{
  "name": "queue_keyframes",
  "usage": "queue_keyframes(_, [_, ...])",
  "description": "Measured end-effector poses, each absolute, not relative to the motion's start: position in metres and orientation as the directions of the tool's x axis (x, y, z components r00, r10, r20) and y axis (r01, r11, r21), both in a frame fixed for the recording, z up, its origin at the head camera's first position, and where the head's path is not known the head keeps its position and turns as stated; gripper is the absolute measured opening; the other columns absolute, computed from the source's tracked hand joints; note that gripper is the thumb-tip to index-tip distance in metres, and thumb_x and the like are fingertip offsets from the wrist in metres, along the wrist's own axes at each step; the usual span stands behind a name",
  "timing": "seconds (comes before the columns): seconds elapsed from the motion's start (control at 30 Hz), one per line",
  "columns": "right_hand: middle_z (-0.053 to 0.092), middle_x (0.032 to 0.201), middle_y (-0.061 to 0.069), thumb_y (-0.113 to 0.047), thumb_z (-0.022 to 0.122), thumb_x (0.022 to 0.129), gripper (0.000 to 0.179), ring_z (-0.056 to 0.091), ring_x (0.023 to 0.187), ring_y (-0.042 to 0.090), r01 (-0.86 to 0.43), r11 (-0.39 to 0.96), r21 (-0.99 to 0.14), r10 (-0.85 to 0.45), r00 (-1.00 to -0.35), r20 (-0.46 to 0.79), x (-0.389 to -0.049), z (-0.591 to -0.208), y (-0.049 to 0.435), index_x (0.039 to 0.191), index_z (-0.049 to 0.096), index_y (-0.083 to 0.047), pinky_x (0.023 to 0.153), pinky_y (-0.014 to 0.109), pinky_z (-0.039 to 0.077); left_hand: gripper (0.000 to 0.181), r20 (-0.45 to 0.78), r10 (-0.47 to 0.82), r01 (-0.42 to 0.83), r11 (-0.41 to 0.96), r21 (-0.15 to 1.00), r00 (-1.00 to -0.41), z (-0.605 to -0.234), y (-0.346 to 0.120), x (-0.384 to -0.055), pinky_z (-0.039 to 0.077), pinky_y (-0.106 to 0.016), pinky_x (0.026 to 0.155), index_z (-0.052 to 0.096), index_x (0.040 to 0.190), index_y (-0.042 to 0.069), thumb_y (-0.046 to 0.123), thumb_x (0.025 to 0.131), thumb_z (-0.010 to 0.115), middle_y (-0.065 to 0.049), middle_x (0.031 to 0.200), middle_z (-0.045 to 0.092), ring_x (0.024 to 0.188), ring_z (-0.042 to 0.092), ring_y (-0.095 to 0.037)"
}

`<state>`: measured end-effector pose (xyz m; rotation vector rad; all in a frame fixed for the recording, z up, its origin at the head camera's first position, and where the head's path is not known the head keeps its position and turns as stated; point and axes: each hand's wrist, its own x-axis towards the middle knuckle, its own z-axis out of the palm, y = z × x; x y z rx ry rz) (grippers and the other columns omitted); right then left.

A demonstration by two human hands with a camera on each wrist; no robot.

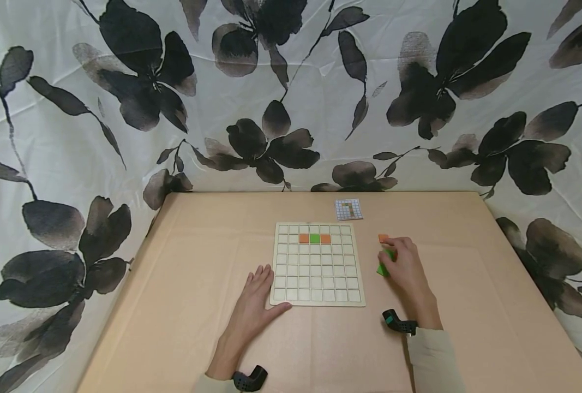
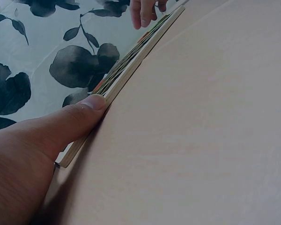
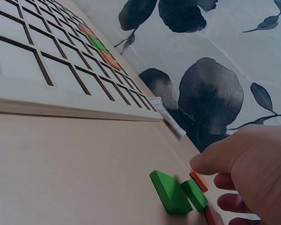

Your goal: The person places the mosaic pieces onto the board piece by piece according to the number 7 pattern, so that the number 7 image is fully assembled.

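Observation:
A cream board [image 1: 315,296] with a grid of square cells lies on the table. In an upper row sit an orange tile [image 1: 304,238], a green tile [image 1: 315,238] and another orange tile [image 1: 325,238], side by side. My left hand [image 1: 253,308] rests at the board's lower left corner, fingers along the left side and thumb on the near edge. To the right of the board, my right hand [image 1: 406,267] hovers over loose tiles, thumb and fingers apart. Beneath it lie green tiles [image 3: 171,192] and orange ones [image 3: 199,180], partly hidden by the hand in the head view.
A small card [image 1: 348,209] with a printed grid and coloured pattern lies just beyond the board. The light wooden table [image 1: 212,229] ends at a white cloth [image 1: 251,183] with dark flowers. Each wrist wears a black camera band [image 1: 400,323].

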<state>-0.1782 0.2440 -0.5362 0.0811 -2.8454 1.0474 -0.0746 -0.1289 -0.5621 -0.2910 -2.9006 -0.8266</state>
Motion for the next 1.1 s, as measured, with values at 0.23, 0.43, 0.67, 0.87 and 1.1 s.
queue_keyframes(0.23, [0.048, 0.13, 0.027, -0.018, 0.062, 0.097, 0.041, 0.049, 0.116, 0.041, -0.075, 0.765, -0.64, -0.023, -0.996, 0.089, -0.177, -0.533, 0.25, 0.132, 0.059, 0.005, 0.1, 0.06, 0.05, 0.097, 0.159, 0.155, 0.216, 0.829, 0.516, -0.975, -0.561, -0.129, -0.075, 0.016, -0.044, 0.131, 0.042, 0.149, -0.002, 0.061, 0.082, 0.072, -0.018, 0.16, 0.036, 0.153, 0.028, -0.032])
queue_keyframes(0.43, [0.049, 0.129, 0.026, -0.017, 0.064, 0.097, 0.041, 0.049, 0.116, 0.041, -0.06, 0.779, -0.624, -0.032, -0.998, 0.057, -0.177, -0.533, 0.254, 0.13, 0.06, 0.006, 0.1, 0.059, 0.052, 0.096, 0.16, 0.155, 0.216, 0.832, 0.511, -0.975, -0.562, -0.13, -0.075, 0.016, -0.043, 0.131, 0.043, 0.149, -0.002, 0.061, 0.083, 0.071, -0.017, 0.16, 0.036, 0.153, 0.027, -0.031])
queue_keyframes(0.67, [0.051, 0.127, 0.026, -0.013, 0.066, 0.096, 0.037, 0.045, 0.119, 0.043, -0.071, 0.793, -0.605, -0.059, -0.997, 0.039, -0.177, -0.532, 0.255, 0.127, 0.063, 0.006, 0.1, 0.059, 0.053, 0.096, 0.171, 0.155, 0.222, 0.83, 0.512, -0.973, -0.561, -0.129, -0.074, 0.017, -0.044, 0.131, 0.043, 0.149, -0.002, 0.06, 0.083, 0.072, -0.017, 0.16, 0.037, 0.153, 0.028, -0.032])
queue_keyframes(0.87, [0.051, 0.127, 0.026, -0.012, 0.065, 0.097, 0.034, 0.043, 0.12, 0.044, -0.072, 0.797, -0.599, -0.071, -0.997, 0.025, -0.177, -0.533, 0.256, 0.126, 0.063, 0.005, 0.1, 0.06, 0.051, 0.095, 0.172, 0.157, 0.224, 0.827, 0.515, -0.973, -0.561, -0.129, -0.074, 0.017, -0.044, 0.131, 0.043, 0.149, -0.002, 0.06, 0.083, 0.073, -0.018, 0.16, 0.036, 0.153, 0.028, -0.032])
queue_keyframes(1.1, [0.051, 0.127, 0.027, -0.011, 0.066, 0.096, 0.032, 0.044, 0.119, 0.044, -0.076, 0.793, -0.605, -0.079, -0.997, 0.022, -0.178, -0.535, 0.257, 0.123, 0.064, 0.005, 0.1, 0.06, 0.052, 0.096, 0.169, 0.156, 0.222, 0.827, 0.516, -0.973, -0.562, -0.129, -0.074, 0.017, -0.044, 0.131, 0.043, 0.149, -0.003, 0.06, 0.082, 0.073, -0.018, 0.16, 0.037, 0.153, 0.028, -0.033])
